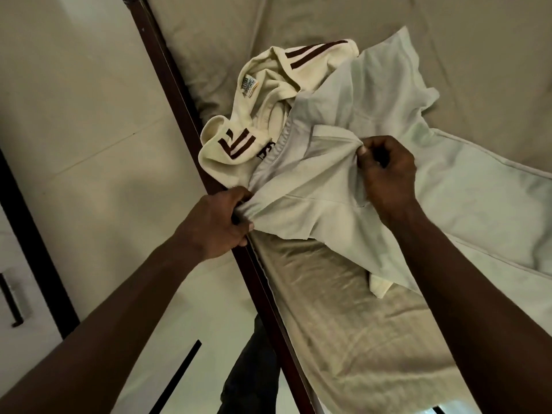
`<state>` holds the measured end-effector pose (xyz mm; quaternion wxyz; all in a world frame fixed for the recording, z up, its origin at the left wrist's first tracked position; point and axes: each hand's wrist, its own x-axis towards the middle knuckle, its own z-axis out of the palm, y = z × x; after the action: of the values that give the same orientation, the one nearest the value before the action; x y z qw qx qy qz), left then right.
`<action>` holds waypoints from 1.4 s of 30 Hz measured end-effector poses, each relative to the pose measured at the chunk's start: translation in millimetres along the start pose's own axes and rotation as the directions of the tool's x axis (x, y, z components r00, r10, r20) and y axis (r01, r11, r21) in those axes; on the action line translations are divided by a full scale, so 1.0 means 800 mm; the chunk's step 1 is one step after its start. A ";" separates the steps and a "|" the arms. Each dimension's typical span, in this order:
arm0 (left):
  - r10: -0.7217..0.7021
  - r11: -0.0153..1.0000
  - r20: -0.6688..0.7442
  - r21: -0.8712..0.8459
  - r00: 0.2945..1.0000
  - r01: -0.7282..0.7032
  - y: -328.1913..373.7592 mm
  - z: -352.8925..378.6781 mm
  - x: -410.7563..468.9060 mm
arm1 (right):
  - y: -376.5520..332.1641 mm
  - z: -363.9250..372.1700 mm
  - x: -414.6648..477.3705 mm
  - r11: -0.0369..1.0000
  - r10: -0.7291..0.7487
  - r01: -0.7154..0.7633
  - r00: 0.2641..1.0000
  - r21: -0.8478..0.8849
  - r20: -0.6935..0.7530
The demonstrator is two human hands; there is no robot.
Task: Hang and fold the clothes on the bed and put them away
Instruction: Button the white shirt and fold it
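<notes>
A pale grey-white shirt (322, 186) lies spread across the bed near its dark wooden side rail. My left hand (219, 224) grips a bunched edge of this shirt right at the rail. My right hand (385, 171) pinches a fold of the same shirt near its middle, thumb on top. Under and behind the shirt sits a crumpled cream top (260, 115) with dark brown stripes and a neck label. A cream corner pokes out from beneath the shirt's near edge.
The bed (343, 324) has a beige sheet, and a pale duvet (493, 210) lies on the right. The dark wooden rail (179, 106) runs diagonally along the bed's side. Light tiled floor (89, 130) lies on the left, with a cupboard door and handle (12, 300) at the far left.
</notes>
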<state>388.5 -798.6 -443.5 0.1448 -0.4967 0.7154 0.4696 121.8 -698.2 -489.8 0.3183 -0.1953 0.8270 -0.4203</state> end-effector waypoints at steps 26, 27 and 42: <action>0.258 0.838 -0.344 0.544 0.903 -0.032 -0.008 -0.012 0.004 | 0.040 0.035 -0.102 0.489 -0.669 0.617 0.719 -0.617 0.188; 0.252 0.842 -0.345 0.538 0.904 -0.029 -0.010 -0.011 0.003 | 0.052 0.036 -0.116 0.407 -0.646 0.678 0.687 -0.612 0.332; 0.107 0.916 -0.247 0.402 0.963 0.001 0.037 -0.044 0.009 | 0.076 0.007 -0.126 0.573 -0.593 0.663 0.741 -0.482 0.315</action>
<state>369.1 -829.5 -414.4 0.1336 -0.4951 0.8220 0.2475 195.3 -607.1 -506.0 0.1235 -0.5853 0.7681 -0.2285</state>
